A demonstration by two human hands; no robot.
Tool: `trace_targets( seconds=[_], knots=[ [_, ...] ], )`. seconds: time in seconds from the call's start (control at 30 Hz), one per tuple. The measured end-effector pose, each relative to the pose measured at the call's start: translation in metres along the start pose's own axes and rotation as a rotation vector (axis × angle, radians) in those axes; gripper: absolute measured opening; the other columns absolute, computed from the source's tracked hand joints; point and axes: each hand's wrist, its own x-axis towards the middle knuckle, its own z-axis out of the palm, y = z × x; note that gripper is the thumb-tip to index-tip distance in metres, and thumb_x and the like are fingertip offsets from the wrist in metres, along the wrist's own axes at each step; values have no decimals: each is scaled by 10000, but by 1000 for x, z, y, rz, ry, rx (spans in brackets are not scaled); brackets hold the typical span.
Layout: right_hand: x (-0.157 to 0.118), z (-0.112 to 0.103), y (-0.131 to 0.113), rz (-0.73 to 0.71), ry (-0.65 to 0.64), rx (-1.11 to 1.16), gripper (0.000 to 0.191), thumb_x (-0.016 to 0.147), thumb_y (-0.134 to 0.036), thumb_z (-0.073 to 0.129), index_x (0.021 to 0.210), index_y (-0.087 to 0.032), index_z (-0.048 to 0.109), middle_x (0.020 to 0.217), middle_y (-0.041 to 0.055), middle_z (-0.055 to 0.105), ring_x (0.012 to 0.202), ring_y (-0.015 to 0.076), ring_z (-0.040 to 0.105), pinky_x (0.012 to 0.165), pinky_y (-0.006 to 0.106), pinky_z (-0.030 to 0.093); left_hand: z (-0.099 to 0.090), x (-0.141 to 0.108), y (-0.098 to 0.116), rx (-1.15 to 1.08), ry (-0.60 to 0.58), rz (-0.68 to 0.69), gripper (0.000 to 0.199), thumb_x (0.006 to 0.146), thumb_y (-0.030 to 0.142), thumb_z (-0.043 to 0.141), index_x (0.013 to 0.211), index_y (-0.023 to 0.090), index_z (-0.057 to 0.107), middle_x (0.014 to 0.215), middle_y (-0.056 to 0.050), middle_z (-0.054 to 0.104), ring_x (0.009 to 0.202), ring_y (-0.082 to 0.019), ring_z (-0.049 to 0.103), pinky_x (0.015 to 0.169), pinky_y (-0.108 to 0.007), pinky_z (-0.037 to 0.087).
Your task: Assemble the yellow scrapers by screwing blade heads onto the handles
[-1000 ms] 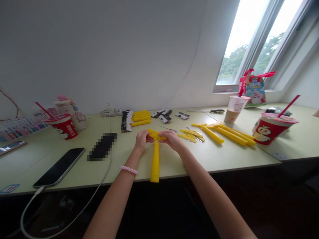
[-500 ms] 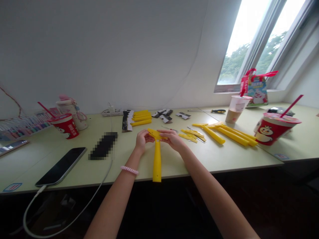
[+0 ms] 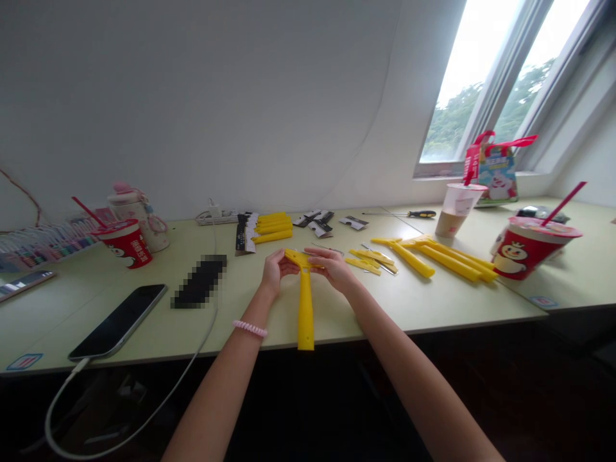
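Note:
A yellow T-shaped scraper (image 3: 305,314) is held at its head between both hands, its handle pointing toward me past the table's front edge. My left hand (image 3: 274,273) grips the head's left end, and my right hand (image 3: 334,264) pinches the right end; fingers partly hide the head. Just right of my right hand lie yellow blade pieces (image 3: 368,262) with bare metal strips. A thin screwdriver (image 3: 328,248) rests behind my right fingers, partly covered. Farther right lie several similar yellow scraper handles (image 3: 447,260).
Packaged yellow handles (image 3: 274,226) and black-and-white cards (image 3: 320,224) lie at the back. A larger screwdriver (image 3: 421,214) is near a clear cup (image 3: 455,212). Red cups (image 3: 529,250) stand at both sides. Left are a phone (image 3: 118,321) with a cable (image 3: 197,353) and a blurred dark object (image 3: 199,282).
The scraper's handle end has swung slightly to the right. Both hands keep their hold on its head, with small finger shifts; the other things are unmoved.

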Motion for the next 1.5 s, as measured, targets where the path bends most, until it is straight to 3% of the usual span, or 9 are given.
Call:
trace_targets(
  seconds=[0.47, 0.8, 1.0, 1.3, 1.5],
  knots=[
    [-1, -4, -1, 28, 12, 24, 269, 586, -113, 658, 849, -164, 672, 717, 9, 618, 672, 101, 574, 614, 219, 505, -1, 1, 2, -74, -23, -184, 203, 787, 253, 477, 736, 100, 601, 568, -54, 642, 461, -127, 595, 491, -232, 492],
    [2, -5, 0, 28, 11, 7, 269, 585, -111, 648, 849, -160, 670, 748, 22, 625, 671, 104, 574, 622, 229, 512, 0, 1, 2, -31, -59, -185, 224, 809, 277, 450, 753, 114, 592, 577, -40, 627, 474, -122, 591, 506, -234, 492],
    [-1, -4, 0, -20, 40, 3, 304, 583, -115, 646, 882, -166, 637, 695, 6, 609, 662, 115, 588, 607, 235, 510, 5, -6, -3, 98, -206, -220, 303, 794, 434, 472, 812, 145, 561, 649, -25, 604, 518, -124, 593, 481, -234, 481],
    [-2, 1, 1, 64, -14, -41, 262, 615, -156, 636, 874, -179, 607, 689, -5, 591, 615, 100, 575, 575, 214, 500, 3, -4, -8, 163, -305, -111, 211, 802, 326, 457, 825, 126, 521, 624, -62, 621, 500, -158, 593, 483, -277, 486],
    [4, -1, 6, 163, 29, -229, 102, 643, -252, 626, 639, -160, 581, 608, 6, 552, 468, 59, 455, 400, 166, 360, 3, -3, -10, 206, -279, -140, 242, 815, 346, 432, 794, 120, 513, 551, -61, 597, 414, -131, 548, 401, -225, 422]
  ],
)
